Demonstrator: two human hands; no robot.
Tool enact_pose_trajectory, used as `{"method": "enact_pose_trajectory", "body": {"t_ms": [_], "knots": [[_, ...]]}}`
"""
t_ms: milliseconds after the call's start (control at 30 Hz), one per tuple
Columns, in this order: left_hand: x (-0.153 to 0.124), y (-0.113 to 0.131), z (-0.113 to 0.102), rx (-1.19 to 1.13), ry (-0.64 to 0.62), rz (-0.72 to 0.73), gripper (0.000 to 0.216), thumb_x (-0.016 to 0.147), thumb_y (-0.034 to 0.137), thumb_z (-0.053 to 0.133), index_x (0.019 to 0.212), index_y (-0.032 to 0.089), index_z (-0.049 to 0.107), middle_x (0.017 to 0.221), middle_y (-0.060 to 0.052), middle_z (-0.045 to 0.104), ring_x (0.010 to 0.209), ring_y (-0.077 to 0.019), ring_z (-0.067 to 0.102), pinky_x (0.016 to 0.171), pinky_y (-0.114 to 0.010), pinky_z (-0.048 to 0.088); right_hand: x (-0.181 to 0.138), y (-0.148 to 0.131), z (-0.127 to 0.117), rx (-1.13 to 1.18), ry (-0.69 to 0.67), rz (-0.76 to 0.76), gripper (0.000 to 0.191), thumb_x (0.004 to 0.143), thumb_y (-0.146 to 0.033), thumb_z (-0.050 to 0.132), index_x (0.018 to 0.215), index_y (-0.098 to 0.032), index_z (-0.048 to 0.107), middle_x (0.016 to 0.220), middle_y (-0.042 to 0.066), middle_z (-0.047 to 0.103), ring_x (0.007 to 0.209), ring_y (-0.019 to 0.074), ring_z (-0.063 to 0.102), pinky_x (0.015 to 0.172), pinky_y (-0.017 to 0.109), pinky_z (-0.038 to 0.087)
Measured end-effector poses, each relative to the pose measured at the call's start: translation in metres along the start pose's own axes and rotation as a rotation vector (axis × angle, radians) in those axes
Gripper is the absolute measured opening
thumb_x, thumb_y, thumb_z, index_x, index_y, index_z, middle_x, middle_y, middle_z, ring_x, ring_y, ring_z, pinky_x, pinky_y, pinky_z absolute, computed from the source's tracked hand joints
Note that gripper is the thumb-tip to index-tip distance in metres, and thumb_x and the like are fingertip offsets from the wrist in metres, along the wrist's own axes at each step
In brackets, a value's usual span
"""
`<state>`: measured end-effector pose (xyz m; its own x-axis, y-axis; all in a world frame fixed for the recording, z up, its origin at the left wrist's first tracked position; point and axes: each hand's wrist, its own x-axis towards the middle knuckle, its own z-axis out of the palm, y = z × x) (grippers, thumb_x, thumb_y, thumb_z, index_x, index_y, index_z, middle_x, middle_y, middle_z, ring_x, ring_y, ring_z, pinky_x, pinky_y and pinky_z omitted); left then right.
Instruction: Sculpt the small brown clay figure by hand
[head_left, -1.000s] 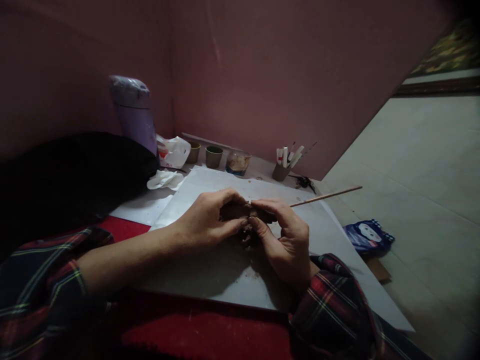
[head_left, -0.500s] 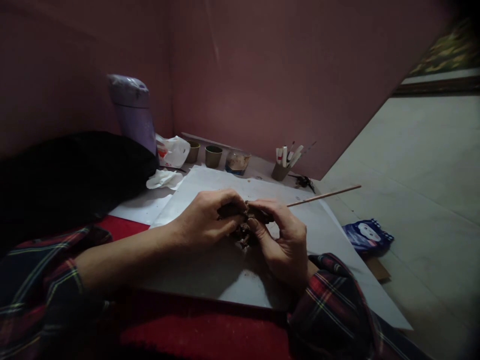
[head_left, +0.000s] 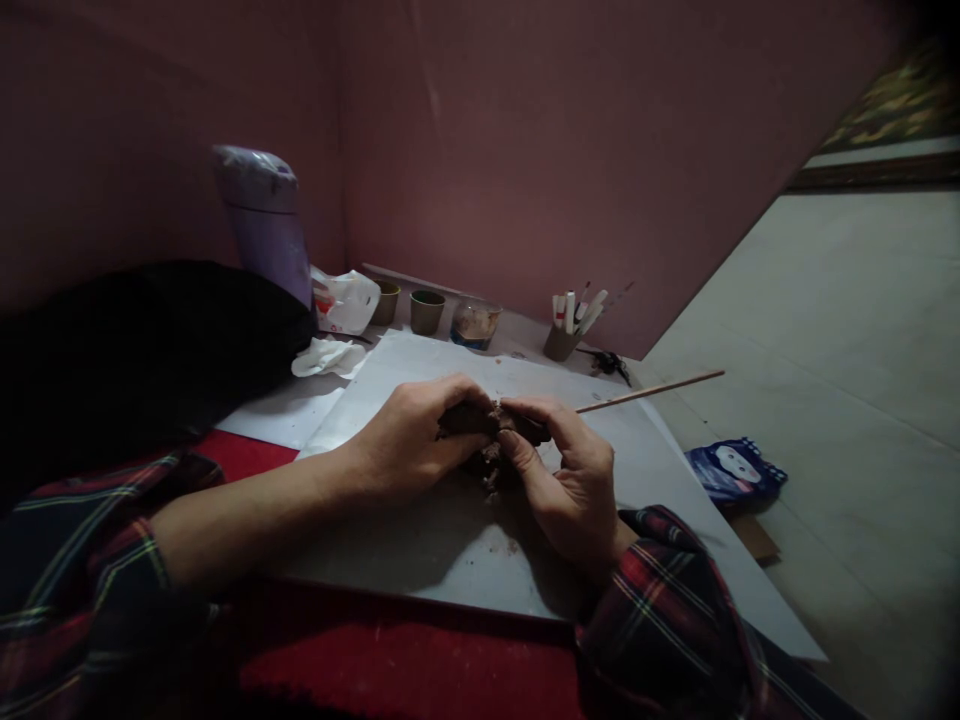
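Note:
Between my two hands is a dark brown crumbly lump, perhaps clay, held just above a white board. My left hand is closed on its left side, thumb and fingers pinching it. On the other side my right hand grips it with thumb and fingertips, the two thumbs close together. Much of the lump is hidden by my fingers. A thin wooden stick juts out behind my right hand toward the right; its near end is out of sight. Small crumbs lie on the board below.
Along the back stand two cups, a glass jar and a pen holder with pens and brushes. A purple bottle, crumpled tissue and black cloth are at left. Right, lower down, lies a blue packet.
My fingers have shifted slightly on the brown lump, and its crumbly lower part looks narrower. More crumbs show on the board beneath. Both arms stay almost in place.

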<state>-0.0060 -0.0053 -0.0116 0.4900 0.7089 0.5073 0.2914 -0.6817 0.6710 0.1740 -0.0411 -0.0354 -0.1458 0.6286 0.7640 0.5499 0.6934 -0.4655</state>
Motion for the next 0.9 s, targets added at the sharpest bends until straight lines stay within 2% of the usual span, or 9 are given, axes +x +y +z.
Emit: {"method": "enact_pose_trajectory", "body": {"t_ms": [500, 900], "knots": [[-0.0008, 0.0024, -0.0006, 0.020, 0.035, 0.037, 0.012, 0.076, 0.009, 0.062, 0.087, 0.012, 0.065, 0.076, -0.001, 0.065, 0.067, -0.0110, 0.058, 0.065, -0.023, 0.047, -0.0008, 0.0010, 0.0009, -0.009, -0.004, 0.005, 0.018, 0.087, -0.018, 0.061, 0.105, -0.021, 0.062, 0.095, 0.004, 0.068, 0.085, 0.0167, 0.063, 0.076, 0.033, 0.053], [-0.0004, 0.0023, -0.0002, 0.038, 0.036, 0.045, 0.012, 0.075, 0.008, 0.062, 0.085, 0.012, 0.065, 0.075, -0.002, 0.066, 0.068, -0.0126, 0.059, 0.064, -0.024, 0.047, -0.0003, 0.0018, 0.0010, -0.015, 0.000, -0.006, 0.019, 0.087, -0.017, 0.061, 0.105, -0.021, 0.062, 0.095, 0.004, 0.069, 0.086, 0.0171, 0.064, 0.076, 0.035, 0.054]]}}
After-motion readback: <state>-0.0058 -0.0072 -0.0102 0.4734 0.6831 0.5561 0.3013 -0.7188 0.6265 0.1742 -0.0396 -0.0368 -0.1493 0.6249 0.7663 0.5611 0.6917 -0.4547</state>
